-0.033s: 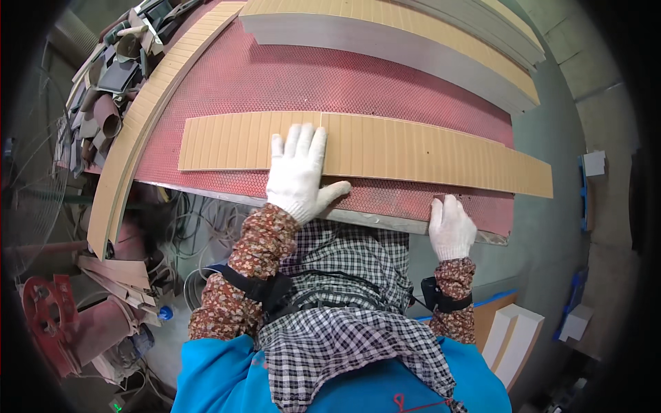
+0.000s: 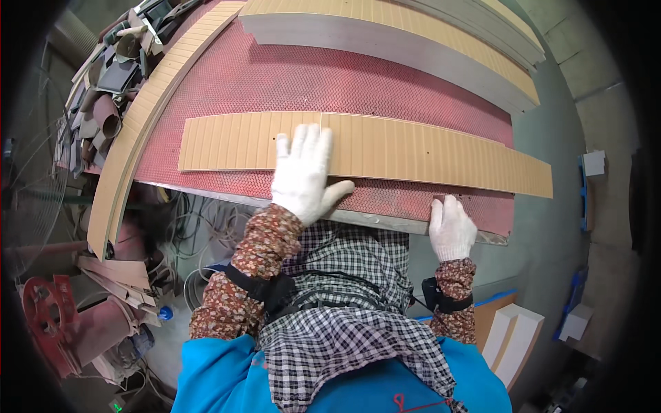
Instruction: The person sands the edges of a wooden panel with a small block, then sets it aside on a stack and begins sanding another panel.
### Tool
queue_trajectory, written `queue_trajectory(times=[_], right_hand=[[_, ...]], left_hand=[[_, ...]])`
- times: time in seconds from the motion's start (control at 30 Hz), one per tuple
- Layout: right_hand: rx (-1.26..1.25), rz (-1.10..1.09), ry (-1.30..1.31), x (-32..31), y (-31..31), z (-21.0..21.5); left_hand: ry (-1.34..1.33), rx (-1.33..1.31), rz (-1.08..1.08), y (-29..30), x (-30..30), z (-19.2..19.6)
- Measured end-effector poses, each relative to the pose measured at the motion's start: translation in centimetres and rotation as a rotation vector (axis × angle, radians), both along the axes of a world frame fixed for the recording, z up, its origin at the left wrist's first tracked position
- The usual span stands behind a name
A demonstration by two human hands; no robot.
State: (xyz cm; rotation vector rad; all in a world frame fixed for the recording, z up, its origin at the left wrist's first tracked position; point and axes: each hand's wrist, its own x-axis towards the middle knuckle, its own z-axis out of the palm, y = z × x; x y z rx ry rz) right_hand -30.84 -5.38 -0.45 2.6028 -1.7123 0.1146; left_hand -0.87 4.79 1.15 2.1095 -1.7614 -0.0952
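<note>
Shifted rightward, our left hand (image 2: 301,180) lies flat, seemingly steadying the seamed tan board (image 2: 375,148); our right hand (image 2: 453,230) curls, contents undetermined.

There are two hands (image 2: 301,180), one red tabletop (image 2: 303,79), one middle strip (image 2: 406,148) and two far stacks (image 2: 372,36). Two small white boxes (image 2: 593,164) are right, one red wheel (image 2: 45,308) near left.

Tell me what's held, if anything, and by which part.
The left hand rests open across the tan panel's near edge, gripping nothing. Whether the right hand, curled by the table edge, holds anything cannot be told.
</note>
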Motion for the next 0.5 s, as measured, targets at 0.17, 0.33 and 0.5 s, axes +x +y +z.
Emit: queue_trajectory(times=[0.17,0.33,0.5], right_hand=[[0.097,-0.027,0.015,0.6,0.0,1.9],[0.139,-0.093,-0.042,0.5,0.2,2.2],[-0.012,-0.014,-0.405,2.4,0.8,3.3]], left_hand=[[-0.044,-0.056,0.025,-1.3,-2.4,-1.6],[-0.001,-0.125,-0.098,-3.3,-4.1,-1.2],[0.000,-0.164,-0.142,-4.2,-3.9,-1.5]])
